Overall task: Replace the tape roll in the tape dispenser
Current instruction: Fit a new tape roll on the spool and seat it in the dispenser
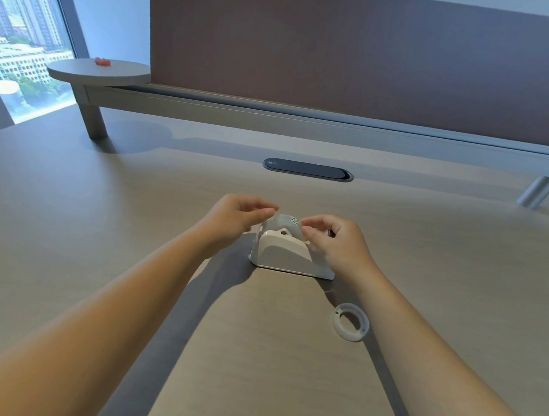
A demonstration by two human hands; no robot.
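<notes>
A white tape dispenser [287, 254] stands on the wooden desk [101, 227] in front of me. A pale tape roll [283, 222] sits in its top, partly seated in the cradle. My left hand [236, 218] pinches the roll's left side with thumb and fingertips. My right hand [333, 242] pinches its right side, fingers curled over the dispenser's right end. A separate white ring-shaped tape core [351, 322] lies flat on the desk to the right, nearer to me, beside my right forearm.
A dark oval cable grommet [307, 170] is set in the desk beyond the dispenser. A brown partition panel [361, 50] and metal rail close the far edge. A round side shelf [98, 71] with a small red object [102, 61] stands far left by the window.
</notes>
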